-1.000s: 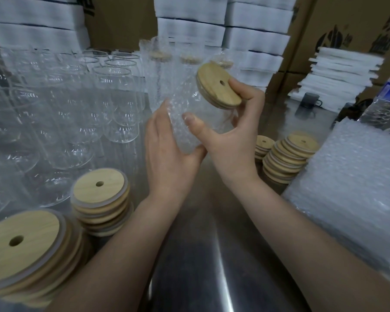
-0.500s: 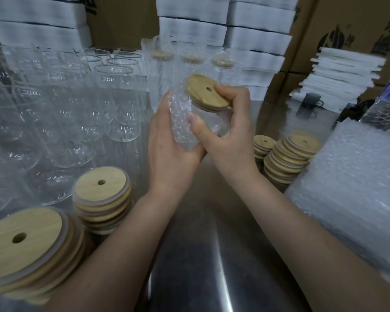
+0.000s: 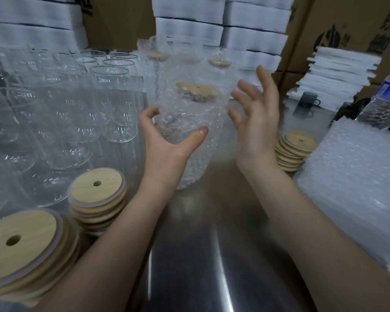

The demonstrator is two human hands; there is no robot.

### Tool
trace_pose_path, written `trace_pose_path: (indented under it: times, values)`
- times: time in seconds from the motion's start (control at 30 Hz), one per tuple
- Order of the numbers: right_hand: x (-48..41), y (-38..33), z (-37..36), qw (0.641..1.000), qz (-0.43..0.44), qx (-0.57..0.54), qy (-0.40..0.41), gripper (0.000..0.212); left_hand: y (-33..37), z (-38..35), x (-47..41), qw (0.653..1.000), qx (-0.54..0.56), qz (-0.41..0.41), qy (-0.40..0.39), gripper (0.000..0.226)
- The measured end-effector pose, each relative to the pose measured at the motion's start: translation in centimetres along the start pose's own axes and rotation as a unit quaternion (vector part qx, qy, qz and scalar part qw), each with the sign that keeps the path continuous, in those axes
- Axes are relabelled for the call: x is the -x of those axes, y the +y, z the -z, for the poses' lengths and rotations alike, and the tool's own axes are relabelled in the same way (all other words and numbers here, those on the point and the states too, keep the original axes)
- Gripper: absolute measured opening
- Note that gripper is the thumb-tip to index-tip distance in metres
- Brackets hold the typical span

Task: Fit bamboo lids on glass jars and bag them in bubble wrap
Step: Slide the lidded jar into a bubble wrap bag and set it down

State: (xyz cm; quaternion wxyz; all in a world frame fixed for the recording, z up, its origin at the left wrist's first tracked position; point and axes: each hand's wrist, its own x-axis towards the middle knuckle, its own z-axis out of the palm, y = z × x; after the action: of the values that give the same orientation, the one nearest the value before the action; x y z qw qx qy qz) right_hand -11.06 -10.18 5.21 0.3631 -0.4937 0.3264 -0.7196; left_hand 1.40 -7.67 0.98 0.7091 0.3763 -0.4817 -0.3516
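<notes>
While the left hand (image 3: pixel 167 140) curls its thumb and fingers round the lower body of the glass jar (image 3: pixel 185 140), it holds the jar over the middle of the table (image 3: pixel 212 255). The jar is sheathed in a bubble-wrap bag (image 3: pixel 194 167). Its bamboo lid (image 3: pixel 197 91) sits on the rim, showing through the wrap, so lidding looks done and bagging nearly so. The right hand (image 3: pixel 254 122) is spread, fingers apart, just beside the bag's right side and holding nothing. It seems placed to steady the wrap or smooth it down.

Supplies are laid out within reach of each hand:
- Bare jars (image 3: pixel 113 104) crowd the table's left side.
- Two stacks of spare lids (image 3: pixel 97 188) stand at the near left corner.
- Another lid stack (image 3: pixel 295 149) sits toward the right.
- A pile of bubble-wrap bags (image 3: pixel 358 181) lies along the right edge.

Finished bagged jars (image 3: pixel 158 57) stand upright at the far edge, probably where this one belongs. Glass under slick wrap could slip in a one-handed grip, which may be why the hold is low and wide.
</notes>
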Motion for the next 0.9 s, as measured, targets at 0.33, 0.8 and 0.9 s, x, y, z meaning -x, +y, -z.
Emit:
trace_pose_path:
  times: [0.33, 0.8, 0.9]
  values:
    - [-0.3, 1.9, 0.7, 0.969, -0.168, -0.024, -0.177, 0.06, -0.3, 0.3, -0.5, 0.995, 0.088, 0.045, -0.029, 0.045]
    - [-0.4, 2.2, 1.2, 0.982, -0.091, 0.057, -0.157, 0.027, 0.8, 0.4, -0.5, 0.987, -0.05, 0.124, -0.087, 0.055]
    - [-0.5, 2.2, 1.2, 0.983, -0.083, 0.054, -0.155, 0.028, -0.1, 0.7, -0.5, 0.982, -0.116, 0.102, -0.111, 0.071]
